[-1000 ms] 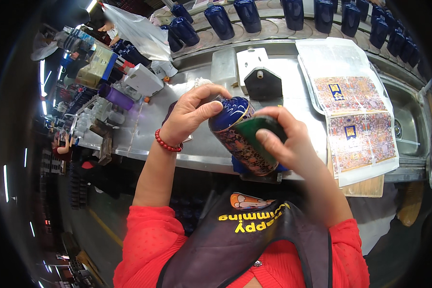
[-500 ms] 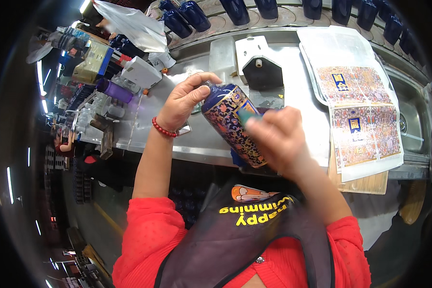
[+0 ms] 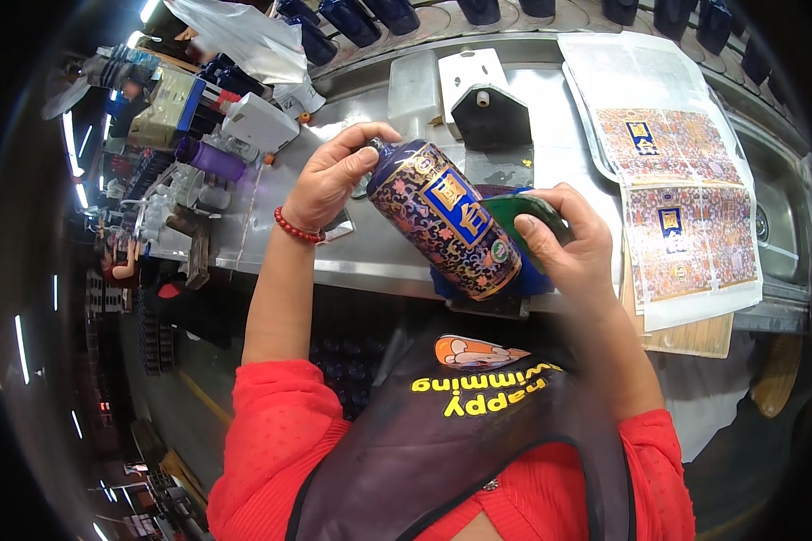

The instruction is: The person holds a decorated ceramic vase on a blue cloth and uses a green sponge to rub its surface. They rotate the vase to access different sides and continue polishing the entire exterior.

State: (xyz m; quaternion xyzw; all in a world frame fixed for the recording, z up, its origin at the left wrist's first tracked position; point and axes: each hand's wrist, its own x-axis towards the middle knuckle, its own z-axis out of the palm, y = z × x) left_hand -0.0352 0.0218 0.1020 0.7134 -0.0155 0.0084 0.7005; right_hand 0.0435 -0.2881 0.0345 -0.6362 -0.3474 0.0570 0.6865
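Note:
A dark blue bottle (image 3: 444,216) wrapped in a colourful floral decal with a blue and gold panel lies tilted in front of me, neck to the upper left. My left hand (image 3: 336,178) grips it by the neck, thumb and fingers closed round it. In my right hand (image 3: 576,239) is a flat dark green scraper (image 3: 525,216), pinched between thumb and fingers beside the bottle's lower right side. A blue cloth (image 3: 534,278) shows under and behind the bottle's base, on a dark support at the table edge.
Printed decal sheets (image 3: 681,236) lie on a board and tray at the right, near a metal sink (image 3: 779,216). Behind the bottle stands a black-and-white angled stand (image 3: 491,122). Blue bottles (image 3: 349,22) line a conveyor at the back. A purple cup (image 3: 209,160) lies at the left.
The bottle has turned so its blue panel faces up more fully. My right hand, blurred over the label before, has moved right, off the bottle's face, with the green scraper.

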